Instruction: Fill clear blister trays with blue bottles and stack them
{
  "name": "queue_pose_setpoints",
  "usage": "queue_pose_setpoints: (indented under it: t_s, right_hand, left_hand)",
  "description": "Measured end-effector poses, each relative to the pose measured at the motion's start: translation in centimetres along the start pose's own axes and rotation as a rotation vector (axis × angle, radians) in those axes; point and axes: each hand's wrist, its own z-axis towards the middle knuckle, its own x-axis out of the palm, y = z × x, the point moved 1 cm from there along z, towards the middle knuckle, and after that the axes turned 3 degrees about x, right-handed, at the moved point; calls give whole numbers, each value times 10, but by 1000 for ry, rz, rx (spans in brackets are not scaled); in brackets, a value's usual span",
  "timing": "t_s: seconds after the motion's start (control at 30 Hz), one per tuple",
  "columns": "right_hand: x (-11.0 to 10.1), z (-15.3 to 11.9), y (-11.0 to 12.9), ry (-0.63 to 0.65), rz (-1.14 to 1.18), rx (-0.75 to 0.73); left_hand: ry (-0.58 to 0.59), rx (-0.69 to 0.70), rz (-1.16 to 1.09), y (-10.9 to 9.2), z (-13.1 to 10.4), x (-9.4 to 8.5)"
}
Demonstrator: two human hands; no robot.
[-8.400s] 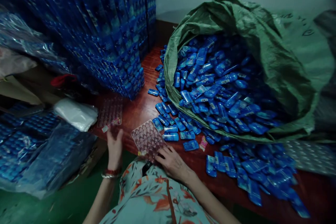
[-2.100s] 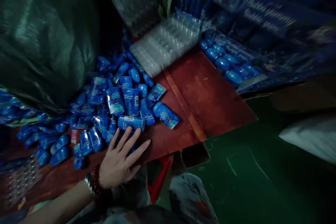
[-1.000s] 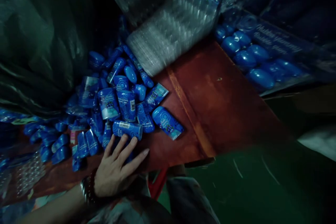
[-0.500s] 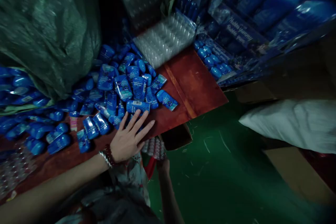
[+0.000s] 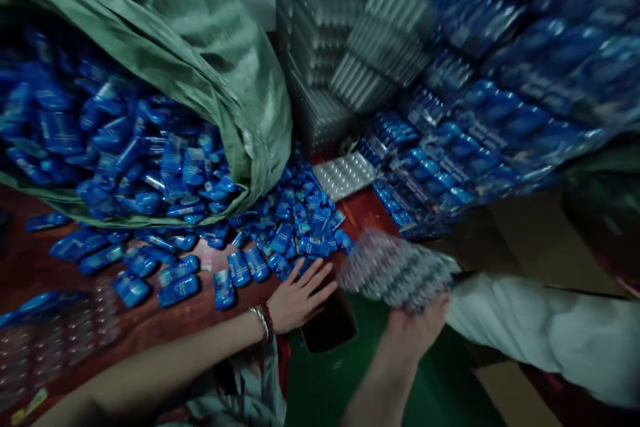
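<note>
My left hand (image 5: 299, 300) has its fingers spread at the table's front edge, beside small blue shrink-wrapped bottles (image 5: 313, 247); whether it touches them I cannot tell. My right hand (image 5: 417, 323) grips the lower edge of a clear plastic blister tray (image 5: 395, 267) with rows of bumps, held up past the table's front edge and smeared by motion. On the red table (image 5: 373, 213), another clear blister tray (image 5: 347, 177) lies behind the loose bottles. Several blue bottles (image 5: 240, 270) lie apart from the pile, left of my left hand.
A large green sack (image 5: 250, 113) spills blue bottles at the left. Tall stacks of blister trays (image 5: 320, 47) stand behind. Filled blue packs (image 5: 465, 160) are piled at the right. Below the table are an open cardboard box (image 5: 327, 330) and green floor (image 5: 320, 393); a white sack (image 5: 540, 333) lies right.
My right hand has risen from below the table edge with the blister tray and swung right. My left hand stays spread by the bottles. The view has tilted up, showing more of the sack and stacks.
</note>
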Motion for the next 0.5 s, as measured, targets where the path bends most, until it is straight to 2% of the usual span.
queue_pose_setpoints:
  t_s: [0.07, 0.1, 0.17, 0.2, 0.23, 0.3, 0.37, 0.43, 0.5]
  right_hand:
    - [32, 44, 40, -250, 188, -20]
    - [50, 61, 60, -347, 185, -68]
    - [84, 90, 93, -388, 79, -216]
    - [101, 101, 105, -336, -9, -319]
    - [116, 109, 112, -229, -106, -431]
    - [145, 121, 115, 73, -319, -654]
    - [166, 127, 106, 381, -512, -818]
    - [178, 129, 92, 618, -627, -904]
    - [180, 128, 80, 701, -613, -919]
  left_hand:
    - [-24, 17, -22, 0, -7, -8]
    - [-31, 11, -32, 1, -13, -14]
    - [-43, -16, -47, 5, -31, -29]
    - [-46, -39, -52, 9, -42, -38]
    - [-52, -67, -52, 13, -55, -49]
    - [-78, -153, -39, 21, -84, -72]
    - [-124, -250, -15, 29, -114, -94]
    - [-146, -363, 6, 34, -143, -112]
    - [-136, -497, 22, 36, -169, -121]
